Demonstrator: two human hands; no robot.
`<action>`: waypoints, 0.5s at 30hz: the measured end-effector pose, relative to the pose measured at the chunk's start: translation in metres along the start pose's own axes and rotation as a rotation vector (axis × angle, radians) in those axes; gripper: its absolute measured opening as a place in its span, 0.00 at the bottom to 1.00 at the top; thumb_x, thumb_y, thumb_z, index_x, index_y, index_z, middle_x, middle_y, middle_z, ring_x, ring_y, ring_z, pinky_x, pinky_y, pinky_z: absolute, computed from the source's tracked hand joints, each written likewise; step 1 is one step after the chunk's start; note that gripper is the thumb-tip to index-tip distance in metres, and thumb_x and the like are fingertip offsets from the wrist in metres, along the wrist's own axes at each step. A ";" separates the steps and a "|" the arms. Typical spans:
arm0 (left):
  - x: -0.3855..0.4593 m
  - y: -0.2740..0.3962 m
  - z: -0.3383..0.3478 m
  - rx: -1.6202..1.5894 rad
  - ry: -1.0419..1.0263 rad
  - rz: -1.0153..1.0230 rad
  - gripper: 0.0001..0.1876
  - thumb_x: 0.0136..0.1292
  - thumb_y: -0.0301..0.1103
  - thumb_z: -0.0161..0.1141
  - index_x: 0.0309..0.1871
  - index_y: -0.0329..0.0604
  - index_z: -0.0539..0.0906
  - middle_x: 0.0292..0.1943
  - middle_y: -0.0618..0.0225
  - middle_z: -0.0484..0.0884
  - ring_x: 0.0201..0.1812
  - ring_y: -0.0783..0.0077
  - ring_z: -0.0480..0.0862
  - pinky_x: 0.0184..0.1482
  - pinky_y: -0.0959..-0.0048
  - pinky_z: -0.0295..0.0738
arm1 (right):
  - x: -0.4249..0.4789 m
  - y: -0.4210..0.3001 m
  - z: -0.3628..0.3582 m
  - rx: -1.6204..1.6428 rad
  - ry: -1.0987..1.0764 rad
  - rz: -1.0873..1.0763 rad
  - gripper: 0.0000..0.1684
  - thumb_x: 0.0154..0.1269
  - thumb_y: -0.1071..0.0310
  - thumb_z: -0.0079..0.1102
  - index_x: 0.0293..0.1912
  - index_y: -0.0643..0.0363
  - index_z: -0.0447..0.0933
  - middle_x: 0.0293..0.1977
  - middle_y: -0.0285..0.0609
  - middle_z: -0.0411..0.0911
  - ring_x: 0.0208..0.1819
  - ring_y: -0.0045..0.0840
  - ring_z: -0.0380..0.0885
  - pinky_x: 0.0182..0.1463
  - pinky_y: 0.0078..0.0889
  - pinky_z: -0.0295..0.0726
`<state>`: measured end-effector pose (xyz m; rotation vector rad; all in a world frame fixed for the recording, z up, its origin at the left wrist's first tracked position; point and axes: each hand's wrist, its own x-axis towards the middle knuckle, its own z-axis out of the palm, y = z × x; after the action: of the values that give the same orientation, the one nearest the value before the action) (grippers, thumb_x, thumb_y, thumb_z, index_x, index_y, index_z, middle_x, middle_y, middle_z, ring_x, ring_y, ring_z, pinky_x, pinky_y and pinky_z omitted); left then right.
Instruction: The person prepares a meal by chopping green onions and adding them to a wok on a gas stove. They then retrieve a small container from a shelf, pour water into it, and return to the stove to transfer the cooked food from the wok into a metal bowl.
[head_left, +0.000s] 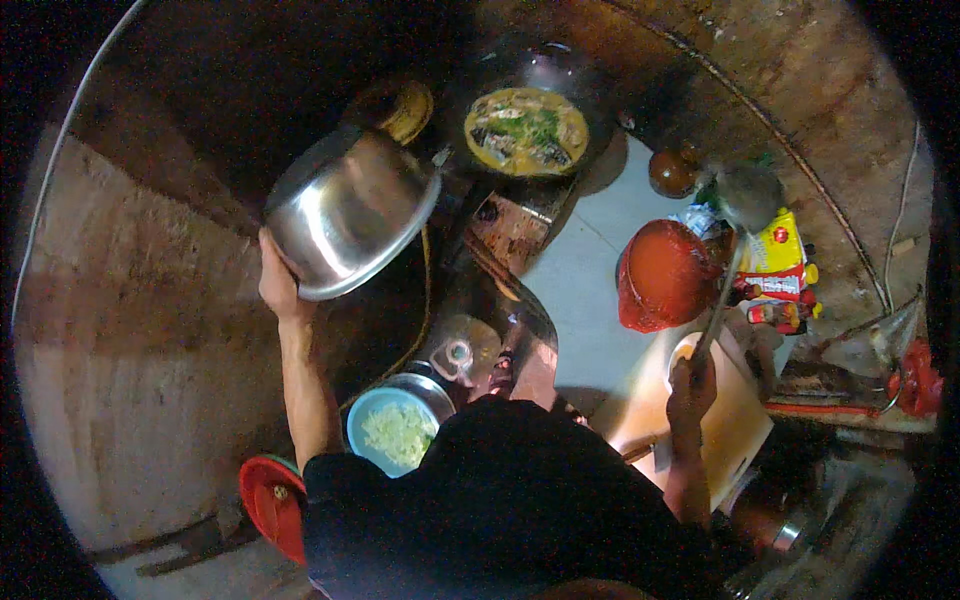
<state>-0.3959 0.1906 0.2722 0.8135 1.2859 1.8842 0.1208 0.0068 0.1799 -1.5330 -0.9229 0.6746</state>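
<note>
My left hand grips the rim of a large stainless steel basin, which is tilted on its side at the upper left. With my right hand I hold the long handle of a metal ladle, its blurred bowl raised over the bottles at the right. A wok stands at the top, with a yellowish stew in it that has green herbs and what look like pieces of fish. Below my right arm lies a light cutting board with a knife on it.
A red plastic bag or covered bowl stands on the pale counter, beside several bottles and a yellow packet. A light blue bowl of chopped pale vegetable is near my body. Burning wood glows close by. A red basin sits lower left.
</note>
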 end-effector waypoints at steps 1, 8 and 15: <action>0.014 -0.013 -0.011 -0.017 -0.031 0.039 0.21 0.74 0.45 0.44 0.56 0.37 0.75 0.50 0.71 0.78 0.48 0.78 0.77 0.53 0.76 0.71 | 0.015 0.008 -0.001 -0.149 -0.021 -0.057 0.13 0.64 0.68 0.55 0.46 0.64 0.71 0.29 0.34 0.71 0.30 0.14 0.69 0.34 0.21 0.70; 0.055 -0.048 -0.008 -0.253 -0.093 -0.111 0.23 0.74 0.49 0.42 0.58 0.39 0.73 0.55 0.70 0.74 0.53 0.74 0.74 0.56 0.72 0.69 | 0.150 -0.077 0.043 -0.573 -0.335 -0.326 0.27 0.62 0.67 0.54 0.61 0.62 0.68 0.52 0.57 0.75 0.54 0.39 0.75 0.56 0.36 0.73; 0.065 -0.063 -0.002 0.046 -0.041 0.095 0.23 0.74 0.45 0.40 0.63 0.38 0.67 0.59 0.67 0.70 0.58 0.70 0.71 0.60 0.70 0.66 | 0.261 -0.204 0.142 -1.206 -0.655 -0.183 0.31 0.51 0.75 0.54 0.58 0.65 0.70 0.46 0.60 0.78 0.47 0.40 0.79 0.51 0.32 0.75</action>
<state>-0.4207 0.2595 0.2189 0.9477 1.2898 1.9080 0.1020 0.3085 0.3762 -2.2344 -2.1983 0.4811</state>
